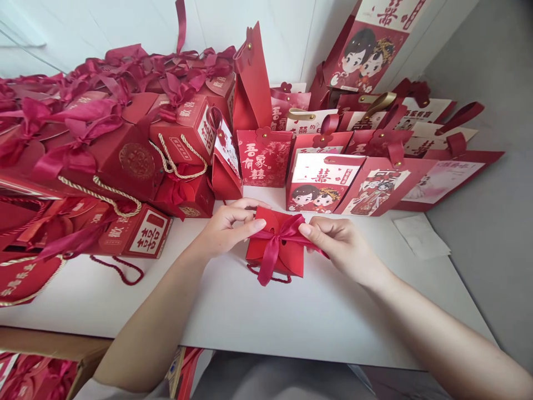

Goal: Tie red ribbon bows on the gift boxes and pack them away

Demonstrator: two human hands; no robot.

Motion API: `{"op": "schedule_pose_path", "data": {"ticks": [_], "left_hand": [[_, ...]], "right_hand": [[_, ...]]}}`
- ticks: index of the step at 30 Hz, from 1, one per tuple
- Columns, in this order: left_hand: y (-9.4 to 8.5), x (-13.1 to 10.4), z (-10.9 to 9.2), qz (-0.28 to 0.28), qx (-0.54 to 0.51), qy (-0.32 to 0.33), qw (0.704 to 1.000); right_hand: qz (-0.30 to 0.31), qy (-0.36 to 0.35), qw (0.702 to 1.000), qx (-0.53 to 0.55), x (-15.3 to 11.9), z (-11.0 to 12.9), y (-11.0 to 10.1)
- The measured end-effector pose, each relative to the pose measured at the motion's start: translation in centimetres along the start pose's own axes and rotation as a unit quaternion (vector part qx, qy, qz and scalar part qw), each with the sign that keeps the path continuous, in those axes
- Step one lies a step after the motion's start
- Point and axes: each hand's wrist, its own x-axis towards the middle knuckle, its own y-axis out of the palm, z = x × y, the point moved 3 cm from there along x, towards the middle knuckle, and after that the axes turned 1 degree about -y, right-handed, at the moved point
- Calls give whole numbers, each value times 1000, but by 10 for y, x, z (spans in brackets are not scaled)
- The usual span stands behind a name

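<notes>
A small red gift box (293, 258) sits on the white table in front of me, with a dark red ribbon (271, 259) tied in a bow across its top. One ribbon end hangs over the front side, and a red cord handle shows at the base. My left hand (229, 226) pinches the ribbon's left loop between thumb and fingers at the box's left edge. On the right, my right hand (335, 244) grips the other loop between thumb and curled fingers.
Stacked red boxes (133, 161) with ribbons and cord handles fill the left side. Red and white gift bags (325, 183) stand in rows behind the box. A white paper (421, 236) lies at right. A carton (54, 343) of red items is below the table's left edge.
</notes>
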Motion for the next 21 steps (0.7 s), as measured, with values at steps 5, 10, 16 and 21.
{"op": "schedule_pose_path", "data": {"ticks": [5,10,16,21], "left_hand": [[1,0,1,3,3,9,1000],[1,0,1,3,19,13,1000],[2,-1,1,4,28,30,999],[4,-1,-1,-9,72,59,996]], "right_hand": [[34,-12,999,-16,-6,6,-1],[-11,-72,991,-112,-9,6,0],[31,28,999,-12,-10,8,1],[97,139,971,165,-9,1,6]]}}
